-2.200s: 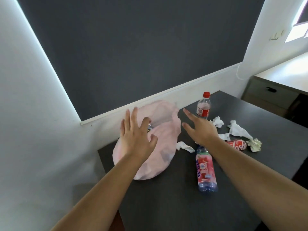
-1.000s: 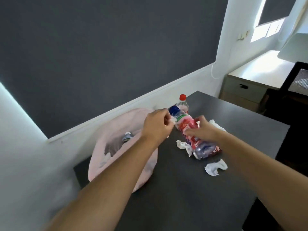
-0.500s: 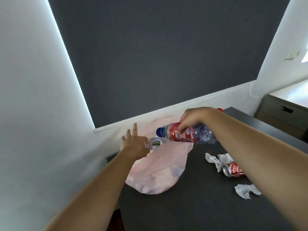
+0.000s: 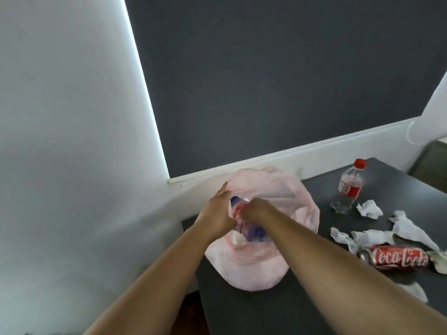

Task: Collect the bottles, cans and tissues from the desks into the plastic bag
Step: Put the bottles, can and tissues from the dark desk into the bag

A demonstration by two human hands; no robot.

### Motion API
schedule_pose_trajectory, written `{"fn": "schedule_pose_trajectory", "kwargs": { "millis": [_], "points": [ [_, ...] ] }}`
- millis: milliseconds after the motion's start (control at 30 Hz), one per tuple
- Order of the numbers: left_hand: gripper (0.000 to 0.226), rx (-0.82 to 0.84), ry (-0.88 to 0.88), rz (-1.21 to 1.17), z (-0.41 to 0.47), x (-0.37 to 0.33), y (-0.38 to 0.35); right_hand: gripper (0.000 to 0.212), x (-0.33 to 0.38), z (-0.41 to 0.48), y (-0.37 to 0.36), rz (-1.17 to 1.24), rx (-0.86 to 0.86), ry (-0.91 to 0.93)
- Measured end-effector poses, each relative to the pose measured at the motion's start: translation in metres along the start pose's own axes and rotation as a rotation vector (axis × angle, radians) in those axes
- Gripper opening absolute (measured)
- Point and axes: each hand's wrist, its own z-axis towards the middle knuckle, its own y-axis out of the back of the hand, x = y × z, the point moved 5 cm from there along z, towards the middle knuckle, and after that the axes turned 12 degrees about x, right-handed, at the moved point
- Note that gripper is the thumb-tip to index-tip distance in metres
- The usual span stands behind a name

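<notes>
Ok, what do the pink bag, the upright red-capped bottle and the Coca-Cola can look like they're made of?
Pink bag: thin, translucent plastic film, judging by its soft wrinkles and the shapes showing through it. Red-capped bottle: clear, glossy plastic, since the desk shows through it; the red label looks like printed film. Coca-Cola can: probably thin painted metal, with a bare silvery rim; it lies on its side.

Thin translucent pink plastic bag (image 4: pixel 251 269), matt dark desk (image 4: pixel 266 308), glossy metal can (image 4: pixel 396 257).
</notes>
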Motion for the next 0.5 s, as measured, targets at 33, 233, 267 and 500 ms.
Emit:
{"fn": "schedule_pose_trajectory", "kwargs": {
  "millis": [33,233,267,500],
  "points": [
    [0.062,-0.008,0.0,-0.021,-0.002,0.002,0.001,0.05,-0.001,0.005,-0.012,0.117,0.015,-0.005],
    [0.074,0.009,0.066,-0.02,-0.006,0.027,-0.002,0.071,-0.008,0.032,-0.042,0.537,-0.075,0.127],
    [0.074,0.015,0.082,-0.007,-0.006,0.031,-0.003,0.071,-0.006,0.029,-0.043,0.447,-0.061,0.192],
    [0.08,0.027,0.22,0.081,-0.002,0.048,-0.012,0.042,-0.021,0.02,-0.07,0.096,0.154,0.216]
  ]
}}
